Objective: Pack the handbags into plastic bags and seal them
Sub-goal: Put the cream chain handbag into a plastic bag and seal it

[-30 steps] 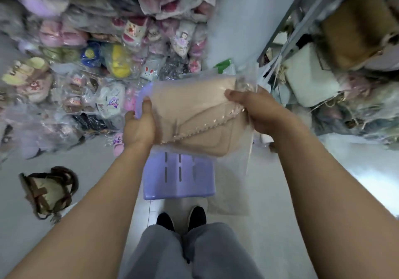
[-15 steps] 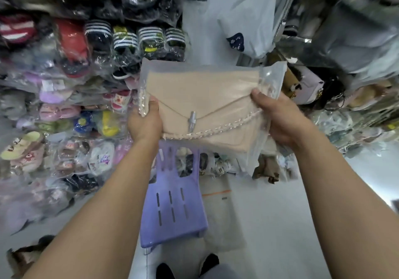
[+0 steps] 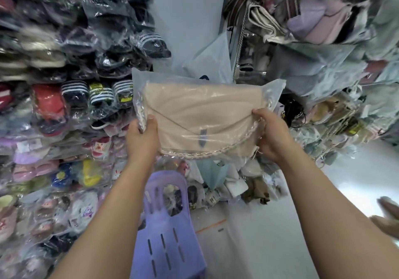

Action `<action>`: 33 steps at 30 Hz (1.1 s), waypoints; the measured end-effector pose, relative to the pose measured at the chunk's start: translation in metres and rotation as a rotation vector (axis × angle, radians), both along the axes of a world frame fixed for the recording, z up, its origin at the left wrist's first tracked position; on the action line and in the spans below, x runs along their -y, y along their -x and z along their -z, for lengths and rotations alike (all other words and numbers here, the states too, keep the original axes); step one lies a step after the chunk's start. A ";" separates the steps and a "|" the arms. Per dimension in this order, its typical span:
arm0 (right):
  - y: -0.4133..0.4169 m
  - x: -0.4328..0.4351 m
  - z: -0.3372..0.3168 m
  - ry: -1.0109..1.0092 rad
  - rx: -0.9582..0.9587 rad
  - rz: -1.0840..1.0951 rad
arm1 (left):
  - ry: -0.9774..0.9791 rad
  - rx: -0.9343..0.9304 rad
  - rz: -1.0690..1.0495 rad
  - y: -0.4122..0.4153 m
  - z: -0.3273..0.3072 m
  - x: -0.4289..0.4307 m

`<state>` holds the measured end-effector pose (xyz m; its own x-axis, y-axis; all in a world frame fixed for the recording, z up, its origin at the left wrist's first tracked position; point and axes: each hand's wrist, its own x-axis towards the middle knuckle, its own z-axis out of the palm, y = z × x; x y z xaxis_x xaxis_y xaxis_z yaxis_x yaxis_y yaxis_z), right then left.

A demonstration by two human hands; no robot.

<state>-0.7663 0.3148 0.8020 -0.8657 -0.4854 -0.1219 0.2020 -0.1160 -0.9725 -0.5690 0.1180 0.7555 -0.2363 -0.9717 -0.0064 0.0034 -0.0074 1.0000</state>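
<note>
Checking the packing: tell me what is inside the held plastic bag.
The plastic bag holds a beige handbag, chain strap along its lower edge. The handbag's back and interior are hidden.

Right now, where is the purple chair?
In the head view, the purple chair stands on the floor at bottom centre, below the bagged beige handbag.

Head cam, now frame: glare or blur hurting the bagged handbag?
Head view: glare streaks on the plastic bag cross the beige handbag, clasp readable; left hand and right hand are sharp; bagged slippers far left smeared; wide-angle bends edges.
</note>
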 end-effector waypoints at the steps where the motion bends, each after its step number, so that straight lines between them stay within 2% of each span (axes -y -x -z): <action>1: 0.003 0.000 -0.001 0.009 -0.019 0.026 | -0.006 -0.002 0.006 0.001 -0.002 -0.001; 9: 0.045 -0.028 -0.001 -0.053 -0.122 0.156 | 0.025 -0.029 0.057 0.042 -0.010 -0.030; 16: 0.110 -0.084 0.003 -0.074 -0.093 -0.004 | -0.014 -0.003 0.077 0.118 -0.011 -0.070; 21: 0.166 -0.138 0.002 -0.085 -0.035 -0.032 | 0.006 -0.006 0.104 0.192 -0.026 -0.108; 25: 0.215 -0.171 -0.001 -0.054 -0.022 -0.015 | 0.019 0.085 0.126 0.249 -0.032 -0.136; 30: 0.259 -0.196 -0.008 -0.204 -0.066 -0.010 | 0.047 0.295 0.117 0.304 -0.047 -0.165; 33: 0.279 -0.201 -0.010 -0.188 -0.061 0.054 | 0.045 0.320 0.229 0.333 -0.053 -0.160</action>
<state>-1.0451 0.5155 0.8115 -0.8983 -0.4120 -0.1526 0.1406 0.0596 -0.9883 -0.9018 0.2780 0.8082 -0.4400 -0.8950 -0.0734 -0.3055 0.0723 0.9495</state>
